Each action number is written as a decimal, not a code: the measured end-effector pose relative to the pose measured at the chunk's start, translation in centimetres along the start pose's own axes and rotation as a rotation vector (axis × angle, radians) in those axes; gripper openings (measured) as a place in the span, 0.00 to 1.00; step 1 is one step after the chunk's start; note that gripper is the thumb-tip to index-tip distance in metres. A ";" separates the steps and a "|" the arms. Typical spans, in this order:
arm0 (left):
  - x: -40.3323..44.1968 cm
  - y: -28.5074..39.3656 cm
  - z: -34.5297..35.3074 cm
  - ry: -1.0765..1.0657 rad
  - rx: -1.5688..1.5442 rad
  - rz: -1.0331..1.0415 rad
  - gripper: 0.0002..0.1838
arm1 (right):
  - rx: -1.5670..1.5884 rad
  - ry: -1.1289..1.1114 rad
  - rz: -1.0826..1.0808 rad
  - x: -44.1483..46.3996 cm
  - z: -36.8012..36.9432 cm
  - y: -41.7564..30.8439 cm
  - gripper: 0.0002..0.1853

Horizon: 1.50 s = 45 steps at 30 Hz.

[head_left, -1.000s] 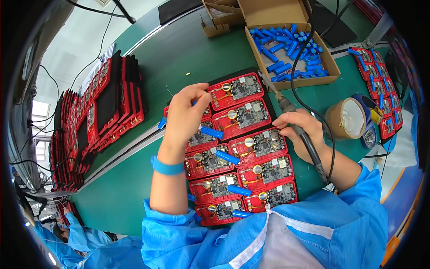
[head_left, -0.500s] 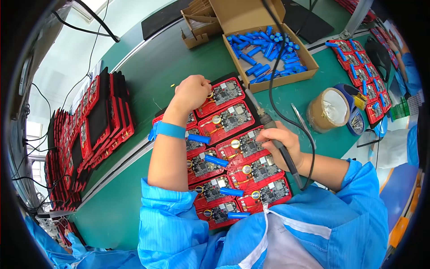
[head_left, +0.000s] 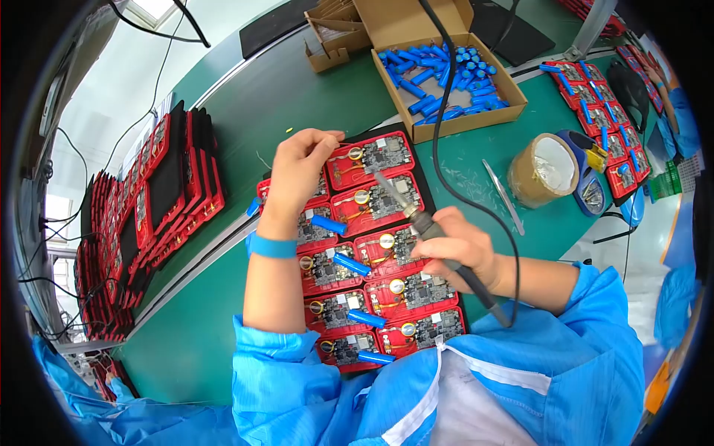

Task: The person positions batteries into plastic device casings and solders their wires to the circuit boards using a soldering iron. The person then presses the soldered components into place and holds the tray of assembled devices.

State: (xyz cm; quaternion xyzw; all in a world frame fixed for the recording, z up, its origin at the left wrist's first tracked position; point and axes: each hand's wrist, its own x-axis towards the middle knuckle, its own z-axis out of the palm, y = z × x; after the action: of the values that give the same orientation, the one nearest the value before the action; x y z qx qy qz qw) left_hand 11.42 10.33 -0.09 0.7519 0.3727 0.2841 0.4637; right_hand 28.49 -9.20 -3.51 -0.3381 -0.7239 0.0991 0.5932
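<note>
My right hand [head_left: 467,249] grips a soldering iron [head_left: 422,223] like a pen, its metal tip pointing up and left over the boards. My left hand [head_left: 301,165] is pinched closed at the upper edge of the red cases; whatever its fingertips hold is too small to make out. Below both hands lie several red plastic cases [head_left: 343,177] in two columns, each with a circuit board [head_left: 388,154] and a round coin cell [head_left: 361,197]. Blue cylindrical batteries [head_left: 351,264] rest across the left column. My left forearm and hand cover part of the upper left cases.
An open cardboard box [head_left: 476,128] of blue batteries stands at the back. Tweezers [head_left: 503,197], a tape roll [head_left: 526,175] and a blue holder [head_left: 587,186] lie right. Stacked red cases [head_left: 160,193] stand left; more cases [head_left: 595,111] lie far right. The iron's cable [head_left: 480,199] loops above the table.
My right hand has brought the soldering iron left and down, its tip now over the upper boards. My left hand has shifted slightly left. The lower cases appear further left in view.
</note>
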 end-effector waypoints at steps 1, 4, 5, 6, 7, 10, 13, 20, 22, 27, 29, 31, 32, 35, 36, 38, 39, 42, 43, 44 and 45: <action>-1.0 0.9 -0.5 0.076 -0.013 0.019 0.10 | -0.021 -0.024 -0.026 0.8 -0.7 0.0 0.16; -4.0 3.0 -1.4 0.129 -0.051 0.006 0.09 | -0.018 -0.009 -0.030 3.0 -2.7 0.6 0.17; -4.8 3.3 -1.7 0.154 -0.051 0.009 0.09 | -0.003 0.034 -0.024 3.3 -2.9 1.1 0.18; -5.4 3.7 -1.3 0.186 -0.180 -0.032 0.06 | 0.031 0.037 0.038 3.5 -3.2 1.4 0.20; -5.6 3.2 -1.1 0.192 -0.177 -0.043 0.06 | 0.065 0.039 0.103 3.8 -3.4 1.7 0.22; -5.8 1.9 -0.3 0.181 -0.151 -0.094 0.05 | 0.014 -0.033 0.153 5.2 -3.8 2.8 0.23; -5.0 0.5 1.2 0.239 -0.017 -0.094 0.05 | 0.001 -0.052 0.199 6.3 -3.8 3.3 0.18; -4.0 0.0 2.9 0.262 0.103 -0.146 0.05 | -0.017 0.015 0.395 7.4 -2.1 4.5 0.08; -3.8 0.0 3.2 0.268 0.125 -0.159 0.05 | -0.031 0.078 0.383 7.2 -1.8 5.2 0.09; -3.4 -0.3 3.6 0.292 0.318 -0.150 0.05 | 0.013 0.090 0.438 6.6 -1.6 5.8 0.10; -3.2 -0.2 3.8 0.293 0.354 -0.160 0.05 | -0.005 0.110 0.417 6.6 -1.4 6.1 0.09; -3.1 -0.2 4.1 0.295 0.390 -0.170 0.04 | -0.006 0.111 0.397 6.5 -1.5 6.5 0.08; -3.1 -0.2 4.2 0.310 0.419 -0.149 0.04 | -0.009 0.115 0.375 6.5 -1.6 6.7 0.08; -3.1 -0.1 4.6 0.330 0.464 -0.126 0.04 | 0.062 0.131 0.443 6.5 -1.4 6.8 0.06; -3.1 -0.1 4.6 0.338 0.479 -0.120 0.03 | 0.063 0.128 0.447 6.6 -1.2 6.8 0.06; -3.0 -0.1 4.7 0.344 0.480 -0.121 0.03 | 0.081 0.167 0.450 6.9 -0.9 6.9 0.06; -3.0 -0.1 4.8 0.351 0.483 -0.117 0.03 | 0.082 0.165 0.453 6.9 -0.8 7.0 0.06; -3.0 -0.2 4.9 0.352 0.499 -0.116 0.03 | 0.098 0.162 0.466 6.8 -0.6 7.2 0.05; -3.0 -0.2 4.8 0.351 0.499 -0.120 0.03 | 0.087 0.159 0.450 6.8 -0.5 7.3 0.05; -3.0 -0.3 4.8 0.351 0.507 -0.115 0.03 | 0.075 0.156 0.434 6.7 -0.4 7.4 0.05; -3.0 -0.3 4.8 0.352 0.514 -0.110 0.03 | 0.075 0.154 0.438 6.7 -0.4 7.4 0.05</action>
State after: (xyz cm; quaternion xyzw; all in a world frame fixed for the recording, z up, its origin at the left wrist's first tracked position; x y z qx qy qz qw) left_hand 13.40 5.61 -2.56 0.7623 0.5471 0.2811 0.2017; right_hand 31.16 0.38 -2.13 -0.4713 -0.5818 0.2264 0.6230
